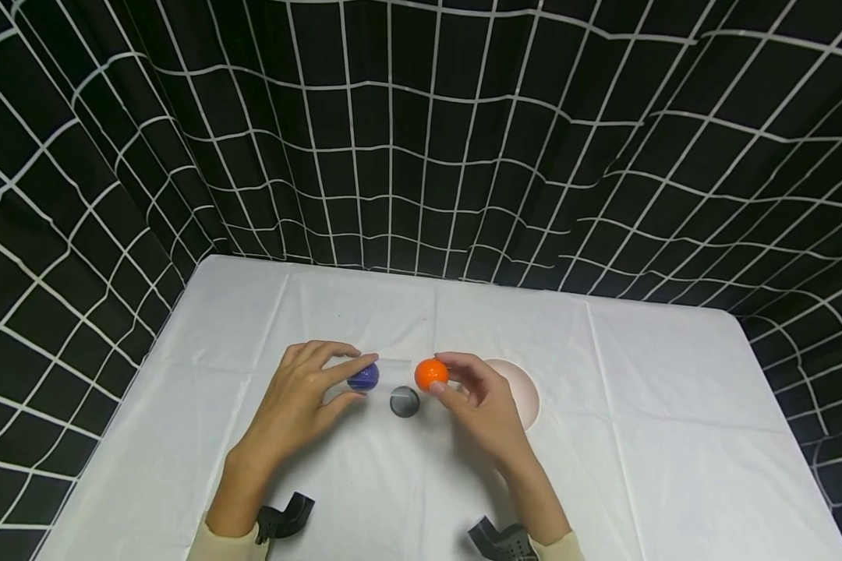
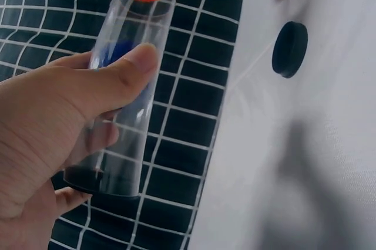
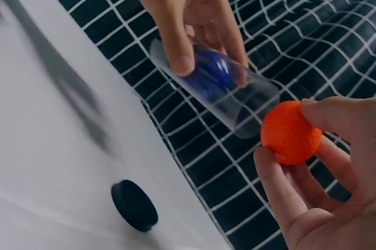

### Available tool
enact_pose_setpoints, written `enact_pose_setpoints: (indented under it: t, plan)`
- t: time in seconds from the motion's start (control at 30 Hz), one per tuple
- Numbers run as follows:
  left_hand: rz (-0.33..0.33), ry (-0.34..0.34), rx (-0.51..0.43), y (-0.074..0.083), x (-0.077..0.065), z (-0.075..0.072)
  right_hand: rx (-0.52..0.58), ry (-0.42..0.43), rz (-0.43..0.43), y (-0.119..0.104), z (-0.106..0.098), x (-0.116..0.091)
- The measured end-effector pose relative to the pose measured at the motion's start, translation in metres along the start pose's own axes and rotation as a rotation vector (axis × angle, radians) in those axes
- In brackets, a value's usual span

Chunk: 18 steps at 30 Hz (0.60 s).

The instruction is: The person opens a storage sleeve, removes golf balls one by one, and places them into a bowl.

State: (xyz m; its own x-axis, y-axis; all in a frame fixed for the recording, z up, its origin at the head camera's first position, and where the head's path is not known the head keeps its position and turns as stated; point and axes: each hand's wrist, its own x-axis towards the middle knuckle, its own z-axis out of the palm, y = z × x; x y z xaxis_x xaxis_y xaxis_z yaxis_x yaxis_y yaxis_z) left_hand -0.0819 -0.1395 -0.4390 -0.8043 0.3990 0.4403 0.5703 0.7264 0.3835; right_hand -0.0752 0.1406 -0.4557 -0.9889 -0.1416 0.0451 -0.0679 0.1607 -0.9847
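Observation:
My left hand (image 1: 302, 389) grips a clear plastic tube (image 2: 126, 144), thumb on one side and fingers on the other. Inside the tube, between those fingers, sits a blue ball (image 3: 210, 73). The tube lies nearly level in the head view, its open mouth facing right. With thumb and fingertips my right hand (image 1: 484, 401) pinches an orange ball (image 1: 431, 375) right at that mouth. In the left wrist view the orange ball overlaps the tube's rim. A round dark cap (image 1: 405, 401) lies on the table below the tube.
A shallow pale pink bowl (image 1: 528, 393) stands on the white-covered table (image 1: 659, 436), partly behind my right hand. Black curtains with a white grid (image 1: 421, 140) rise along the back and both sides. Black straps with mounts sit at both wrists.

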Motion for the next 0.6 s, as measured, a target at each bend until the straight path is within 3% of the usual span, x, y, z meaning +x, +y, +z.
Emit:
enact_pose_setpoints:
  t: [0.27, 0.6]
  plan:
    - [-0.002, -0.007, -0.008, 0.000, 0.001, 0.002, -0.049, 0.061, -0.010, -0.002, -0.016, 0.001]
    - [0.008, 0.000, -0.017, 0.000, 0.000, 0.003, 0.027, 0.073, -0.018, 0.001, -0.042, -0.001]
